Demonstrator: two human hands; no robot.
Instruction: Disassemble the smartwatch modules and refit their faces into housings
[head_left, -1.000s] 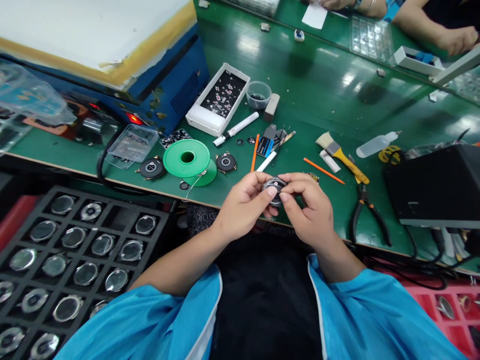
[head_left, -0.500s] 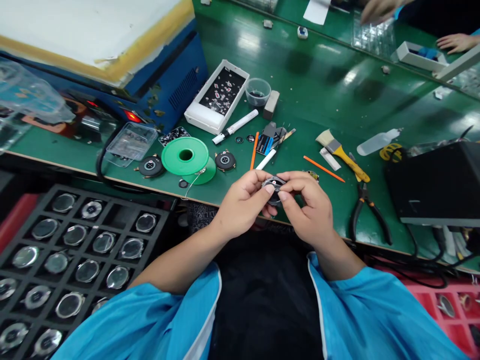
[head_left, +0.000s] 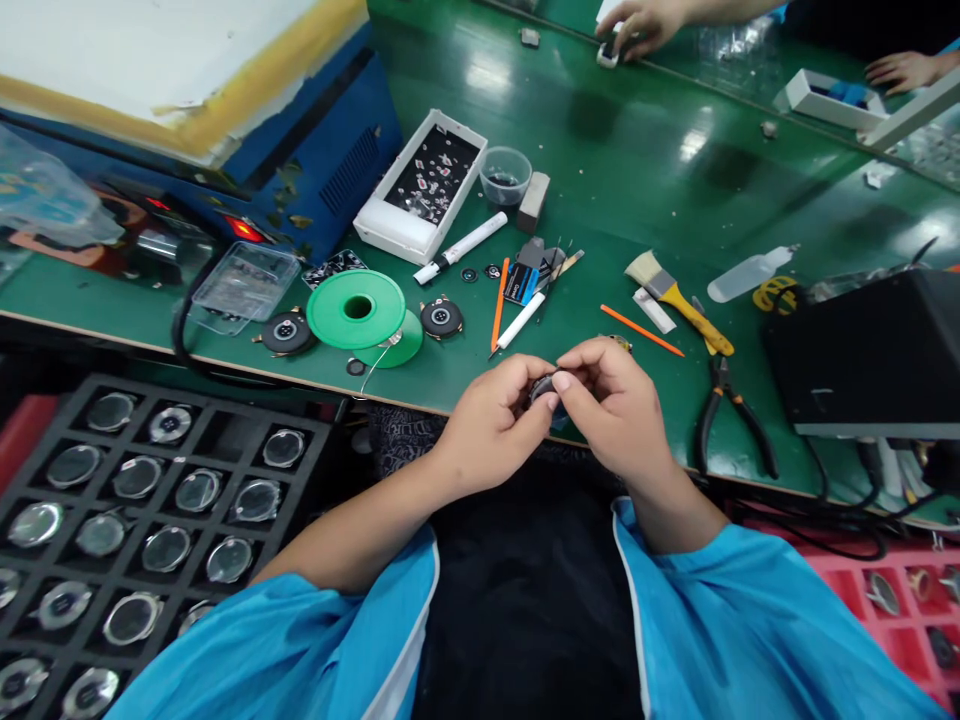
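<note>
Between both hands, just off the bench's front edge, is a small dark round watch case (head_left: pixel 540 387). My left hand (head_left: pixel 487 430) grips it from the left with fingers curled and thumb across the front. My right hand (head_left: pixel 619 415) closes on its right side, the thumb pressing on the case near the left thumb. Fingers cover most of the case. Beyond the hands lie a white-handled tool (head_left: pixel 520 322), an orange stick (head_left: pixel 500 305) and a second orange stick (head_left: pixel 643 330). Black round watch backs (head_left: pixel 442 317) sit near a green solder spool (head_left: pixel 357 308).
A foam tray (head_left: pixel 247 450) of watch cases stands low at left, beneath a blue machine (head_left: pixel 330 170). A white box of small parts (head_left: pixel 415 232), brush (head_left: pixel 675 295), pliers (head_left: pixel 724 400) and black box (head_left: pixel 862 350) occupy the bench. Across it, another person's hand (head_left: pixel 641 25) reaches in.
My thumbs have come together over the watch case, which is tilted and more hidden now. The view has shifted slightly. The other person's hand has moved left to a small white item.
</note>
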